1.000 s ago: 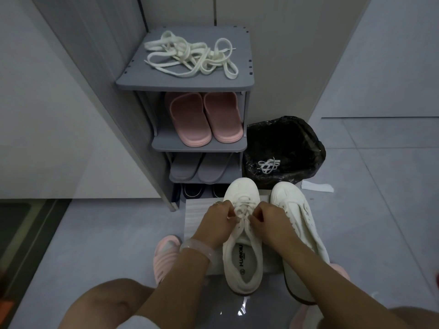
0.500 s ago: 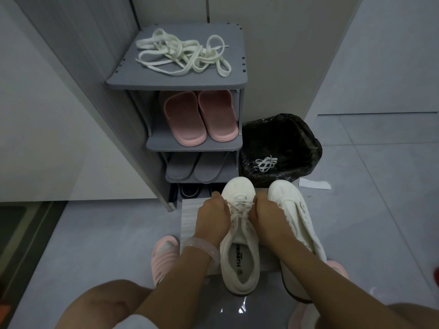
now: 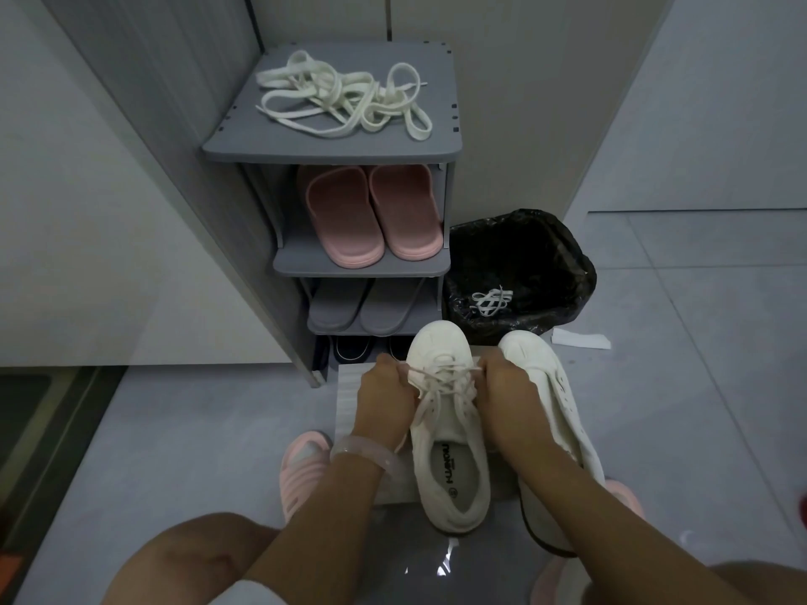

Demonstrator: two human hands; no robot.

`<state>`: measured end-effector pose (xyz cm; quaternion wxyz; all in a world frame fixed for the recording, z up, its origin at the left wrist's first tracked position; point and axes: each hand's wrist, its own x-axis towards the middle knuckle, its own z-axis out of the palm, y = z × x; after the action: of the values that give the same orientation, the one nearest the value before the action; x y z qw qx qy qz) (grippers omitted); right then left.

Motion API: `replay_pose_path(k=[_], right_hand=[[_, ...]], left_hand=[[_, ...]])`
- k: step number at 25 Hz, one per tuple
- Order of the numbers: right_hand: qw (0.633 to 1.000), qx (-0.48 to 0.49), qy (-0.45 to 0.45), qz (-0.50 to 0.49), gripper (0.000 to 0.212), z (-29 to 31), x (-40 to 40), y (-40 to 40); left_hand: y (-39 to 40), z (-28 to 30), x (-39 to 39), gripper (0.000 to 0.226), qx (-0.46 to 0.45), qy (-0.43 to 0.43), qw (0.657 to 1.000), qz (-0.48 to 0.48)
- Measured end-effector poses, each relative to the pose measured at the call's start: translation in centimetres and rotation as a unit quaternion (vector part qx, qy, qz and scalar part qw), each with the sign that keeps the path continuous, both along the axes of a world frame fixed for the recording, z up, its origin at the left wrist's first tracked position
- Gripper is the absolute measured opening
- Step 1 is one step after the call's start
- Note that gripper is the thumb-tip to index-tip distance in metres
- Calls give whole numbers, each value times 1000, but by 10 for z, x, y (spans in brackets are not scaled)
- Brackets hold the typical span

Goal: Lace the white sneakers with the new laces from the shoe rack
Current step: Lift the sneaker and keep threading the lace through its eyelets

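Left white sneaker (image 3: 450,434), between both hands, toe pointing away; its lace (image 3: 441,377) now stretched sideways. Left hand (image 3: 384,399) and right hand (image 3: 508,395), previously nearly touching over the eyelets, have drawn apart to opposite sides, each pinching a lace end with curled fingers. Second sneaker (image 3: 550,399) just beside the right hand. New laces (image 3: 345,98) unmoved atop the shoe rack (image 3: 332,152), beyond the hands. Black bin (image 3: 524,264) beyond the right hand.
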<state>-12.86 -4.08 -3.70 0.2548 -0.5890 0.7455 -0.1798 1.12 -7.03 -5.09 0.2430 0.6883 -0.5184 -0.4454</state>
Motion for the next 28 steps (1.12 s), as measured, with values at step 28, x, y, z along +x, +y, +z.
replay_pose_path(k=[28], right_hand=[[993,55,-99,-12,27,-10,1,5]], left_hand=[[8,-1,-4,11,-47,-73,992,-92]])
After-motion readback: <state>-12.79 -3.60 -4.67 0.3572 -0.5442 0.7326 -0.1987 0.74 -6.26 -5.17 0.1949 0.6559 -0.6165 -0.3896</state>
